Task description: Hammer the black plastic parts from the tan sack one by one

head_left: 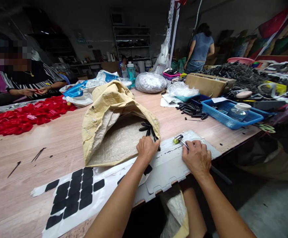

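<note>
My left hand [146, 147] is closed at the mouth of a yellow woven sack [91, 132], with a slim black plastic piece [148, 132] sticking out from its fingers. More such black pieces lie against the sack's lip, right by the hand. My right hand [198, 158] rests on a grey-white board [168, 165], its fingers curled round the handle of a small mallet [178, 139] with a yellow-green face. Left of my forearm, a white backing sheet [71, 219] carries several rounded black stickers [72, 208].
Red pieces [35, 115] are heaped at the left, where a person [35, 81] sits handling something red. A blue tray [233, 120] holds a lidded jar [239, 112]. Beyond stand a cardboard box [203, 83] and a big black pile [243, 74]. Green-handled scissors [266, 128] overhang the table's edge.
</note>
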`<state>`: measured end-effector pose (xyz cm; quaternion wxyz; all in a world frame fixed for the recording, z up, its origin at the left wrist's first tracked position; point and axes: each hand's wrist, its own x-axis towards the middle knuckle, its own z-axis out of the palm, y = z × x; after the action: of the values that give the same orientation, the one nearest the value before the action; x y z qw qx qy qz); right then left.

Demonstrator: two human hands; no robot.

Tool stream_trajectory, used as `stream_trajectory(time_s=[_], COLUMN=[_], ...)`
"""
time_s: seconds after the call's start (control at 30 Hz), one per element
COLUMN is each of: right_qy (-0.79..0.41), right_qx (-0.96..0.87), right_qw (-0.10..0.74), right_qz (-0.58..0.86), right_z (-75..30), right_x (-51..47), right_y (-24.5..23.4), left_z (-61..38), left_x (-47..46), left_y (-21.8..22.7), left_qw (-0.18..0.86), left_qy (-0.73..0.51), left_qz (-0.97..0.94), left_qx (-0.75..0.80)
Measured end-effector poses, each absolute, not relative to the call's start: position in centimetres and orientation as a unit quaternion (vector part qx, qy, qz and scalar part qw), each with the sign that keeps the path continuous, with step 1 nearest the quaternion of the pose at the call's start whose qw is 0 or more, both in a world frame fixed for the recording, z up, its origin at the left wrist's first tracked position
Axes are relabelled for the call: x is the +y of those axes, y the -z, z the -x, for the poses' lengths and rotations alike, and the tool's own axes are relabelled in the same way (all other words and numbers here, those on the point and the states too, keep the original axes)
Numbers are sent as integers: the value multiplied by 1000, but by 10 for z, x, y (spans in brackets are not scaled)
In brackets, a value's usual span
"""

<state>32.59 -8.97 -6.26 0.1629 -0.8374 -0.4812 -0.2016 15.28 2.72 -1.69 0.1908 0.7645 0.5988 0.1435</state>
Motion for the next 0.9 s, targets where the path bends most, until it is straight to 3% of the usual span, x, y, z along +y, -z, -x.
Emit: stream_trajectory(time_s=[0.2, 0.43, 0.5, 0.7, 0.9], right_qy=[187, 152, 122, -11, -115], right_qx=[-472, -500, -511, -593, -671], right_qw=[172, 164, 206, 439, 434], right_qz=[844, 836, 826, 675, 590], right_z=[-325, -333, -332, -283, -230], right_x=[-90, -88, -89, -100, -111], right_y=[62, 61, 56, 33, 29], left_z=[-143, -49, -31, -22, -22], left_x=[11, -17, -25, -32, -29], left_y=[8, 9, 22, 49, 51], left_qw=[195, 232, 266, 272, 277], left_qy=[-147, -194, -202, -265, -286], left_qz=[-778, -819, -822, -815, -810], left_qx=[578, 488, 462, 438, 431])
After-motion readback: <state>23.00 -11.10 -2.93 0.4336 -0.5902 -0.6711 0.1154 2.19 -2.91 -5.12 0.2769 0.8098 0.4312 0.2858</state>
